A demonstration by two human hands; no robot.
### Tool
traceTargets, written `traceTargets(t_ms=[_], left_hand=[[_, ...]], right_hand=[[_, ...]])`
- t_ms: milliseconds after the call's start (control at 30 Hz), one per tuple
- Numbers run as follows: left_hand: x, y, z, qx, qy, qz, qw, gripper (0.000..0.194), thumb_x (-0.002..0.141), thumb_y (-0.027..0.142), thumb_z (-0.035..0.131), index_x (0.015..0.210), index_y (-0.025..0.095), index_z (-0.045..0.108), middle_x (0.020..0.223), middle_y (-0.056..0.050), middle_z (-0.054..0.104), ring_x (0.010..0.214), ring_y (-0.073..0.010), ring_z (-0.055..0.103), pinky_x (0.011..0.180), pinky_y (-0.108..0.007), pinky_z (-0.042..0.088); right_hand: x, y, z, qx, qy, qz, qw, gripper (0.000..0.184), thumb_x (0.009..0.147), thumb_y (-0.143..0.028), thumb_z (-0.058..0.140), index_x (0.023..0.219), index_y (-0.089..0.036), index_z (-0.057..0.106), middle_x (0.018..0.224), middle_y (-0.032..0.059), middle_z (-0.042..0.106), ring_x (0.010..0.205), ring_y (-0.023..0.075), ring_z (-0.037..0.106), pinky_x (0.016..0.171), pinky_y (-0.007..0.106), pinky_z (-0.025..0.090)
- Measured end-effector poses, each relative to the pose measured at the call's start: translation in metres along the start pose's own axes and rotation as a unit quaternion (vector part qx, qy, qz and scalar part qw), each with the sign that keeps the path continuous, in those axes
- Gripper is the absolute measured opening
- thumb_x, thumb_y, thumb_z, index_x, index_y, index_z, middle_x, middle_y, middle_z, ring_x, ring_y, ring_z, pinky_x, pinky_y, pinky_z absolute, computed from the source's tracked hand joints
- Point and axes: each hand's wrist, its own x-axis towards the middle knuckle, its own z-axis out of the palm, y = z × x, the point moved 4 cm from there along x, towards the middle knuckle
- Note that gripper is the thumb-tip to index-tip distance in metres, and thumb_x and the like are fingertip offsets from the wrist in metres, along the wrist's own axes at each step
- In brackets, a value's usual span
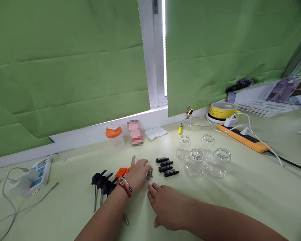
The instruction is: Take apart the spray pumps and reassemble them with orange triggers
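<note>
My left hand (137, 172), palm down with its fingers apart and slightly curled, rests on the table beside a small pile of metal and brownish parts (149, 174), too small to name. My right hand (168, 205) lies low on the table, fingers stretched toward the same pile from the near side. Orange plastic pieces (121, 173) are partly hidden behind my left hand. Left of them stand several black-topped pieces with metal rods (100, 180), some covered by my left forearm. Several black pieces with springs (165, 166) lie in a column to the right.
Several clear glass jars (194, 164) stand at right. Behind them are a yellow-handled screwdriver (180, 129), a yellow lidded bowl (222, 111) and an orange power strip (245, 139). An orange-lidded cup (115, 136) and a tissue (156, 133) sit at back. Another power strip (41, 177) is left.
</note>
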Motion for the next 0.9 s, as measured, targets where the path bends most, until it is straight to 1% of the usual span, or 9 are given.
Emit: traceTargets(t_ms=[100, 167, 300, 467, 533, 600, 667, 767, 900], left_hand=[[0.003, 0.001, -0.001, 0.011, 0.001, -0.003, 1.000, 0.052, 0.064, 0.001, 0.043, 0.107, 0.027, 0.056, 0.117, -0.006, 0.052, 0.114, -0.0222, 0.047, 0.106, -0.060, 0.005], [0.004, 0.001, 0.000, 0.015, -0.008, -0.003, 1.000, 0.055, 0.064, 0.001, 0.044, 0.110, 0.029, 0.055, 0.119, -0.006, 0.051, 0.114, -0.0225, 0.047, 0.106, -0.061, 0.004], [0.003, 0.001, 0.001, 0.020, -0.009, -0.006, 1.000, 0.052, 0.065, 0.001, 0.044, 0.106, 0.029, 0.058, 0.120, -0.007, 0.050, 0.116, -0.0224, 0.045, 0.106, -0.060, 0.003], [-0.001, 0.001, -0.002, 0.010, -0.011, -0.010, 1.000, 0.049, 0.066, 0.000, 0.042, 0.101, 0.029, 0.059, 0.118, -0.005, 0.052, 0.115, -0.0209, 0.046, 0.107, -0.059, 0.002], [-0.003, 0.001, -0.006, 0.010, -0.011, -0.019, 1.000, 0.049, 0.065, 0.000, 0.042, 0.103, 0.027, 0.057, 0.117, -0.005, 0.053, 0.113, -0.0211, 0.048, 0.107, -0.057, 0.008], [-0.006, 0.000, -0.010, 0.015, -0.018, -0.039, 0.999, 0.047, 0.065, 0.000, 0.042, 0.102, 0.024, 0.056, 0.110, -0.006, 0.055, 0.106, -0.0215, 0.051, 0.103, -0.050, 0.026], [-0.009, -0.002, -0.011, 0.014, -0.037, -0.071, 0.997, 0.041, 0.066, 0.000, 0.040, 0.098, 0.021, 0.056, 0.101, -0.008, 0.057, 0.096, -0.0214, 0.055, 0.088, -0.038, 0.041], [-0.013, -0.003, -0.007, -0.012, -0.065, -0.115, 0.991, 0.034, 0.071, 0.001, 0.040, 0.095, 0.021, 0.055, 0.098, -0.007, 0.057, 0.091, -0.0203, 0.057, 0.075, -0.029, 0.044], [-0.013, 0.002, 0.002, -0.045, -0.074, -0.124, 0.988, 0.034, 0.074, 0.005, 0.042, 0.101, 0.023, 0.053, 0.103, -0.006, 0.056, 0.093, -0.0192, 0.057, 0.078, -0.029, 0.043]], right_hand=[[0.000, 0.000, -0.001, 0.007, -0.006, -0.002, 1.000, 0.078, 0.077, -0.053, 0.057, 0.128, 0.004, 0.044, 0.133, 0.0318, 0.038, 0.123, 0.0384, 0.039, 0.086, 0.046, 0.047], [-0.001, 0.000, -0.002, 0.016, 0.001, -0.003, 1.000, 0.078, 0.077, -0.053, 0.057, 0.127, 0.005, 0.044, 0.132, 0.0324, 0.039, 0.123, 0.0389, 0.039, 0.086, 0.047, 0.047], [-0.001, 0.000, -0.004, 0.023, 0.008, 0.001, 1.000, 0.078, 0.075, -0.052, 0.060, 0.126, 0.004, 0.046, 0.131, 0.0328, 0.040, 0.122, 0.0395, 0.040, 0.085, 0.048, 0.048], [-0.001, -0.001, -0.003, 0.015, -0.024, 0.007, 1.000, 0.080, 0.078, -0.052, 0.056, 0.130, 0.006, 0.040, 0.136, 0.0318, 0.033, 0.125, 0.0398, 0.036, 0.088, 0.048, 0.046], [0.000, -0.001, -0.003, 0.020, -0.021, 0.005, 1.000, 0.081, 0.078, -0.053, 0.056, 0.131, 0.006, 0.039, 0.136, 0.0317, 0.032, 0.125, 0.0402, 0.036, 0.089, 0.049, 0.046], [-0.001, -0.001, -0.002, 0.023, -0.015, 0.001, 1.000, 0.081, 0.078, -0.053, 0.056, 0.131, 0.006, 0.039, 0.136, 0.0316, 0.032, 0.125, 0.0400, 0.036, 0.089, 0.049, 0.046], [-0.001, -0.001, -0.002, 0.020, -0.017, 0.002, 1.000, 0.080, 0.078, -0.052, 0.056, 0.131, 0.006, 0.039, 0.137, 0.0314, 0.031, 0.126, 0.0396, 0.036, 0.090, 0.049, 0.045], [-0.001, -0.001, 0.000, 0.017, -0.021, 0.001, 1.000, 0.080, 0.079, -0.053, 0.054, 0.131, 0.006, 0.039, 0.137, 0.0314, 0.030, 0.126, 0.0395, 0.035, 0.092, 0.049, 0.045], [0.000, -0.001, 0.003, 0.022, -0.014, 0.000, 1.000, 0.082, 0.078, -0.054, 0.054, 0.132, 0.006, 0.038, 0.137, 0.0315, 0.030, 0.127, 0.0400, 0.034, 0.092, 0.049, 0.044]])
